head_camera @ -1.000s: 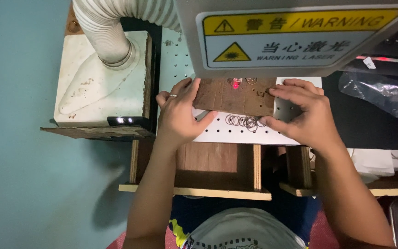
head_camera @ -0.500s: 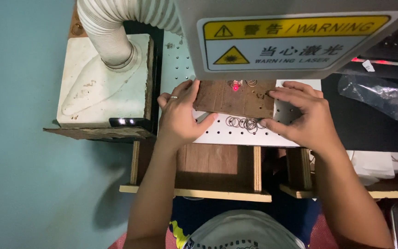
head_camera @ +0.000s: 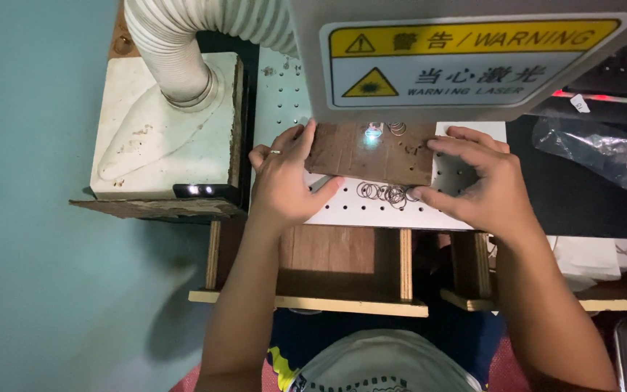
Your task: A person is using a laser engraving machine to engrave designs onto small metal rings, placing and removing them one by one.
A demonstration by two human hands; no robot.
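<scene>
A brown wooden board lies on a white perforated plate under a grey machine head. My left hand, with a ring on one finger, presses the board's left edge. My right hand holds its right edge, fingers spread over the corner. A bright blue-white light spot glows on the board's top, beside a small metal ring. Several thin metal rings lie on the plate just in front of the board, between my hands.
A white ribbed hose runs into a white funnel-shaped hood at the left. A crumpled clear plastic bag lies on the dark surface at the right. A wooden frame stands under the plate. The wall at left is teal.
The small red light spot on the board has turned into a bright blue-white glow. Both hands stay on the board's edges, almost still.
</scene>
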